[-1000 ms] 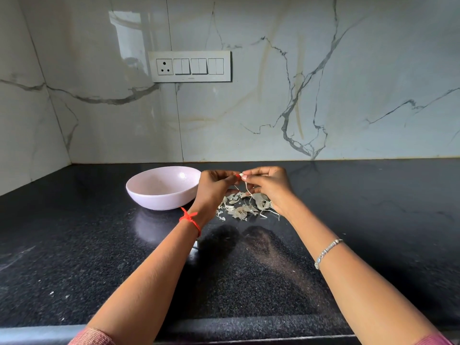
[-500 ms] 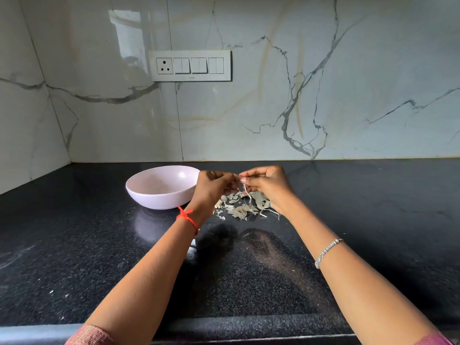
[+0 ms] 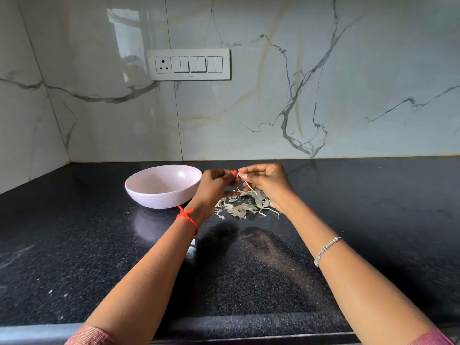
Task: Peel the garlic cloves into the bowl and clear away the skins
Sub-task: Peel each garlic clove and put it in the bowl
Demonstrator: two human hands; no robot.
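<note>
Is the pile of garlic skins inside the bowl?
No, the skins lie on the black counter, beside the pink bowl.

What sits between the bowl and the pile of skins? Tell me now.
In the head view, only the left hand and its wrist cross the gap between bowl and skins; the counter there shows bare.

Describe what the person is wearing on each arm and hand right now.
Left hand: a red-painted thumbnail and a knotted red thread band round the wrist. Right hand: no ring visible; a slim silver beaded bracelet sits on the forearm. Both forearms are otherwise bare, up to a pink knit left sleeve cuff and a matching right sleeve cuff at the bottom edge.
</note>
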